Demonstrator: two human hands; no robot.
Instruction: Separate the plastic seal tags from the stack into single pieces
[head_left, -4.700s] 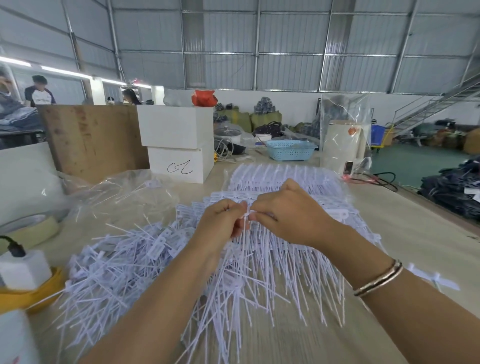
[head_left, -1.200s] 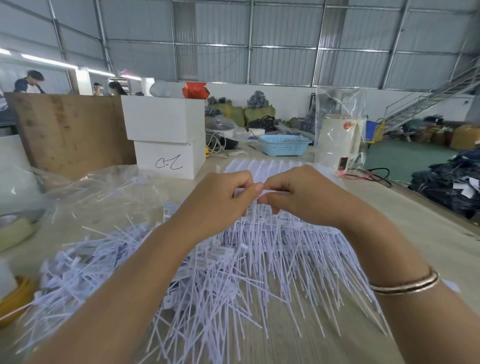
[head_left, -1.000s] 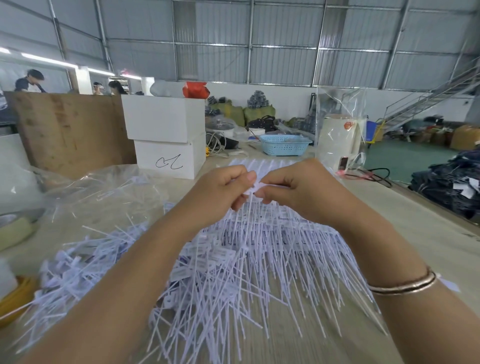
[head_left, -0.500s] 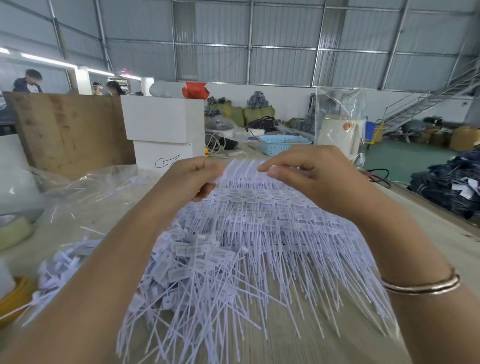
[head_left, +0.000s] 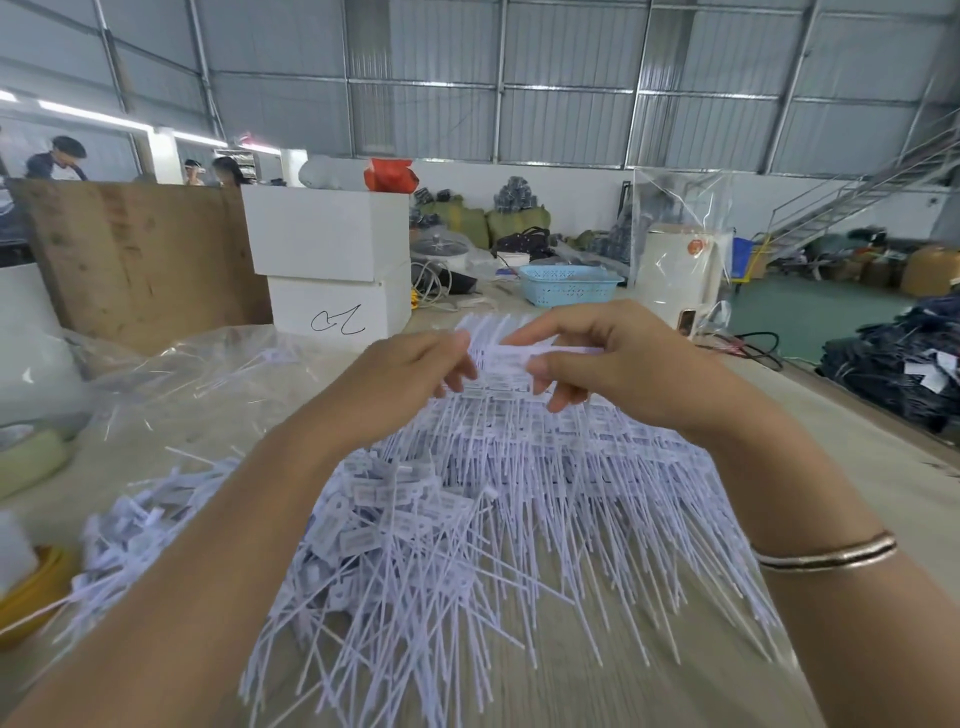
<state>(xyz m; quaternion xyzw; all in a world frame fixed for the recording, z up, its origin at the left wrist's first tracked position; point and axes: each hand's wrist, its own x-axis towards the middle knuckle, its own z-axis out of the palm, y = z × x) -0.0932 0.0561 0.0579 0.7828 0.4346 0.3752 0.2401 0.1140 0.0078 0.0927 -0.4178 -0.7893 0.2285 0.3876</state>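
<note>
the left hand (head_left: 400, 379) and the right hand (head_left: 613, 364) are raised side by side over the stack of white plastic seal tags (head_left: 519, 467), both reaching into its far upper edge. the left hand's fingers (head_left: 457, 364) are curled, their tips pinching the left end of the top row of tags. the right hand's thumb and forefinger (head_left: 540, 335) close on that same row from the right, the thumb underneath and the forefinger arched over the top, the other fingers bent down behind it. the pinched piece runs between the two sets of fingertips, with a short bare stretch of tag heads showing in the gap.

below the hands the stack fans toward the viewer across the wooden table (head_left: 857, 441), the thin tails pointing down and forward, the rectangular heads in rows. a looser heap of separated tags (head_left: 130, 530) lies to the left, beside the left forearm. a metal bangle (head_left: 826, 553) sits on the right wrist. a crumpled clear plastic bag (head_left: 197, 374) lies at the left, two stacked white boxes (head_left: 332, 260) stand behind it, and a light blue basket (head_left: 569, 283) rests farther back.
</note>
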